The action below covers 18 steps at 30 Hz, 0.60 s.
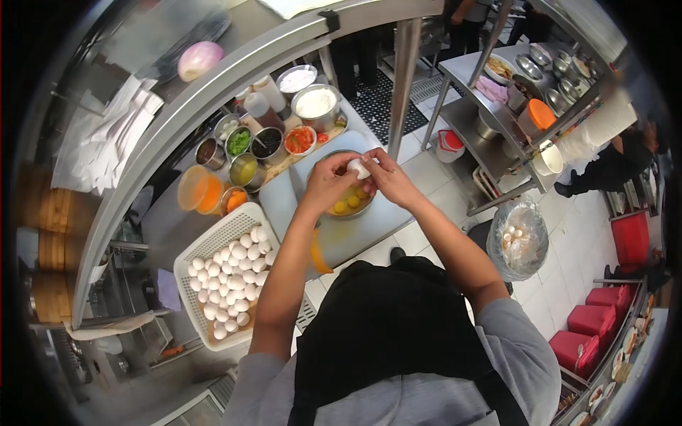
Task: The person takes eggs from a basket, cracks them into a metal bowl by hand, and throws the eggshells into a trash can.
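Note:
My left hand (329,183) and my right hand (389,179) are closed together around a white egg (359,168), fingertips of both on its shell. Directly beneath them is a metal bowl (364,208) with several yellow yolks (346,204) in it; the hands hide its far part. The bowl stands on a pale cutting board (383,220). Left of my left forearm, a white perforated basket (186,292) holds many whole white eggs (231,280). An orange-handled tool (319,255) lies at the board's near edge, partly behind my forearm.
Metal containers of chopped ingredients (270,142) and squeeze bottles (261,108) line the counter's back. Above runs a metal shelf rail (206,82). To the right stands a bin (517,241) lined with clear plastic, with eggshells inside. Another person (616,165) is at far right.

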Each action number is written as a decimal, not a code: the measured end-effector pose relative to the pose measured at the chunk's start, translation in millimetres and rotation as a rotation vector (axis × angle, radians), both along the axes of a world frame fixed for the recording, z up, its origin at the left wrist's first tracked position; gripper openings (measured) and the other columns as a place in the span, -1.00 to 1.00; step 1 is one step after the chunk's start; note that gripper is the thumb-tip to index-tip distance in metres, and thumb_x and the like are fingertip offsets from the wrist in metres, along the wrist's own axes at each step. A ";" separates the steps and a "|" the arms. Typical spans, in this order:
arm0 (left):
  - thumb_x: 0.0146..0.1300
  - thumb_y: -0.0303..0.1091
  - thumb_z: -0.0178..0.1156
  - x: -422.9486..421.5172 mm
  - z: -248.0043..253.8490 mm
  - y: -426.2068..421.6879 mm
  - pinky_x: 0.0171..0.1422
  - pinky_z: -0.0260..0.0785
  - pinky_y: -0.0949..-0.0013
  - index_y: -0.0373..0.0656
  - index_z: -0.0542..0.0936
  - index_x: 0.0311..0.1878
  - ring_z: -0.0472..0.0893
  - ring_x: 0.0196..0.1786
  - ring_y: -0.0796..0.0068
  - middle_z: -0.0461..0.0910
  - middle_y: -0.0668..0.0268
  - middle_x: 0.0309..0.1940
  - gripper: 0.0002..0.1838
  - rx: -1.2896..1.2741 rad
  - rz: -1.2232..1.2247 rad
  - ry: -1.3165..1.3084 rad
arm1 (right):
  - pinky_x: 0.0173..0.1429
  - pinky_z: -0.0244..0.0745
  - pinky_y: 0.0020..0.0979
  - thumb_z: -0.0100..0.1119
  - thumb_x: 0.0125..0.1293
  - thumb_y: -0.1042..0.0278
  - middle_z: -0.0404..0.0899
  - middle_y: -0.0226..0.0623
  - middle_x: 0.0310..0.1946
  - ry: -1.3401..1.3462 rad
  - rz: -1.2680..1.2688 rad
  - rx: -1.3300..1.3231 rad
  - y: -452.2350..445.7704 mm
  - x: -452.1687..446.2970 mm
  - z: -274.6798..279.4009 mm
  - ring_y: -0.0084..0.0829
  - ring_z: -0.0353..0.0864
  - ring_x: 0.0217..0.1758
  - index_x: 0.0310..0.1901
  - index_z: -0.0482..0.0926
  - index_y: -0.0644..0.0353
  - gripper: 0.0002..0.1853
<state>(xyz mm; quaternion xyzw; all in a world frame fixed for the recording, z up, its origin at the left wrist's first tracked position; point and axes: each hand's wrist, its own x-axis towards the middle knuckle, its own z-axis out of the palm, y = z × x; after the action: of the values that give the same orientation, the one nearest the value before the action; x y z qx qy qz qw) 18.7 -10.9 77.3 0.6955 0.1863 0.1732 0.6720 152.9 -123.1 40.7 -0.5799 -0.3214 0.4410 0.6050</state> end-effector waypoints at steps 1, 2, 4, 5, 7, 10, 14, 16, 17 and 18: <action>0.15 -0.52 0.18 -3.0 -5.8 3.4 -0.09 0.46 0.52 -0.33 0.59 0.05 0.60 -0.19 0.60 0.65 0.26 -0.20 -0.65 0.009 0.013 0.007 | -0.46 0.46 -0.53 0.02 0.48 0.03 0.60 -0.32 -0.42 0.007 0.013 0.009 2.6 -3.3 1.0 -0.60 0.52 -0.53 0.05 0.43 0.20 -0.62; 0.19 -0.50 0.16 -6.4 -17.5 10.1 -0.20 0.42 0.57 -0.29 0.58 0.06 0.56 -0.25 0.66 0.64 0.33 -0.22 -0.66 0.077 0.026 0.053 | -0.46 0.47 -0.51 0.06 0.45 0.02 0.60 -0.31 -0.45 -0.096 0.029 -0.004 2.9 -4.8 3.1 -0.59 0.53 -0.54 0.04 0.45 0.20 -0.61; 0.20 -0.51 0.13 -11.5 -29.8 12.3 -0.38 0.38 0.61 -0.29 0.56 0.02 0.53 -0.37 0.70 0.62 0.38 -0.29 -0.70 0.142 0.120 0.044 | -0.38 0.50 -0.46 0.19 0.37 0.07 0.60 -0.24 -0.47 -0.368 0.083 -0.007 3.6 -8.2 12.0 -0.55 0.57 -0.50 0.05 0.49 0.25 -0.58; 0.20 -0.51 0.13 -14.8 -33.6 13.6 -0.38 0.38 0.61 -0.29 0.56 0.02 0.53 -0.37 0.70 0.62 0.38 -0.29 -0.70 0.140 0.142 0.055 | -0.34 0.50 -0.41 0.25 0.28 0.21 0.59 -0.20 -0.43 -0.463 0.084 0.110 7.9 -7.9 -3.0 -0.52 0.58 -0.45 0.10 0.48 0.29 -0.56; 0.18 -0.51 0.14 -14.0 -40.7 16.6 -0.41 0.40 0.59 -0.33 0.56 -0.01 0.56 -0.40 0.66 0.63 0.34 -0.31 -0.71 0.124 0.193 0.197 | -0.30 0.51 -0.37 0.27 0.18 0.32 0.60 -0.14 -0.38 -0.570 0.126 0.125 4.9 -17.2 15.3 -0.43 0.61 -0.41 0.07 0.51 0.31 -0.57; 0.15 -0.47 0.19 -17.3 -43.4 15.3 -0.40 0.44 0.53 -0.34 0.59 -0.04 0.59 -0.42 0.60 0.64 0.28 -0.35 -0.70 0.074 0.233 0.189 | -0.30 0.51 -0.32 0.28 0.13 0.35 0.59 -0.07 -0.36 -0.746 0.129 0.178 14.1 -24.6 14.0 -0.30 0.62 -0.42 0.01 0.55 0.30 -0.60; 0.20 -0.50 0.17 -19.7 -45.7 20.0 -0.36 0.48 0.56 -0.34 0.55 -0.01 0.62 -0.35 0.59 0.66 0.27 -0.28 -0.72 0.017 0.219 0.217 | -0.29 0.49 -0.24 0.28 0.11 0.35 0.55 -0.04 -0.40 -0.793 0.086 0.243 23.2 -27.0 -0.1 -0.14 0.58 -0.42 -0.09 0.55 0.28 -0.67; 0.21 -0.52 0.16 -19.8 -44.3 18.5 -0.33 0.49 0.55 -0.35 0.54 0.00 0.62 -0.34 0.57 0.66 0.25 -0.28 -0.72 0.018 0.255 0.211 | -0.30 0.50 -0.27 0.25 0.13 0.35 0.57 -0.06 -0.37 -0.819 0.071 0.235 27.3 -27.5 -7.7 -0.19 0.58 -0.43 -0.05 0.54 0.27 -0.66; 0.21 -0.52 0.16 -19.3 -45.7 18.2 -0.33 0.49 0.55 -0.35 0.54 0.00 0.62 -0.34 0.57 0.66 0.25 -0.28 -0.72 0.017 0.245 0.222 | -0.31 0.50 -0.30 0.22 0.16 0.34 0.58 -0.08 -0.34 -0.859 0.063 0.239 29.6 -27.0 -10.7 -0.23 0.58 -0.43 -0.01 0.54 0.26 -0.65; 0.17 -0.53 0.19 -18.1 -47.3 17.9 -0.36 0.49 0.53 -0.36 0.56 -0.04 0.62 -0.38 0.57 0.66 0.25 -0.32 -0.73 0.014 0.285 0.181 | -0.31 0.50 -0.29 0.22 0.15 0.38 0.56 -0.08 -0.32 -0.872 0.061 0.256 31.0 -27.5 -12.9 -0.19 0.58 -0.43 -0.01 0.52 0.23 -0.65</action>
<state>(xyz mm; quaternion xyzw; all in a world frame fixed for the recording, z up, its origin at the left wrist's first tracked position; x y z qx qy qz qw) 0.6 7.0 30.0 0.6794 0.3415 0.2045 0.6164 125.4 -92.0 27.8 -0.6221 -0.6151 0.1297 0.4668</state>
